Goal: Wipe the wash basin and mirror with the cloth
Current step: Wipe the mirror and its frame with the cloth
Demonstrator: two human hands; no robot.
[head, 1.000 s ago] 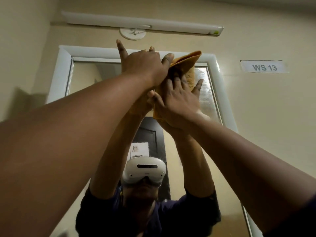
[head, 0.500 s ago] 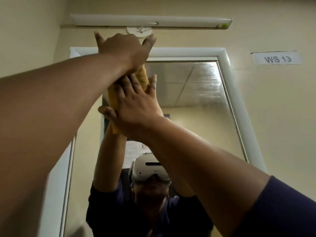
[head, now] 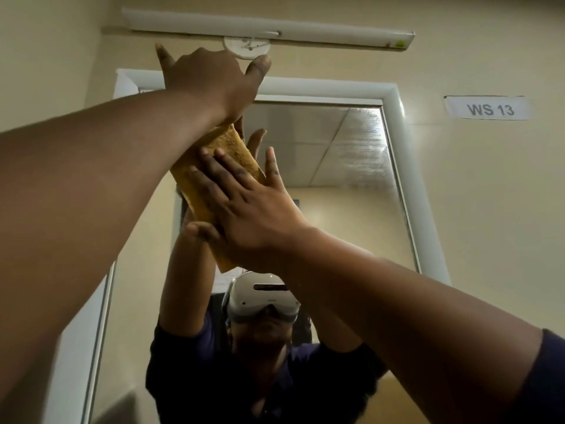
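A folded yellow-orange cloth (head: 226, 157) lies flat against the upper left part of the mirror (head: 351, 166), which has a white frame. My left hand (head: 211, 81) is raised over the mirror's top edge and presses the cloth's upper end. My right hand (head: 247, 206) lies flat with spread fingers on the cloth's lower part. Both arms reach up from the bottom of the view. The wash basin is out of view.
A white tube light (head: 275, 29) runs along the wall above the mirror, with a round white fitting (head: 247, 47) under it. A label reading "WS 13" (head: 489, 108) is stuck on the cream wall at the right. The mirror reflects a person wearing a white headset.
Both hands have slid the cloth from the mirror's upper right corner to its upper left part. In the last half second the cloth has come a little lower and tilted.
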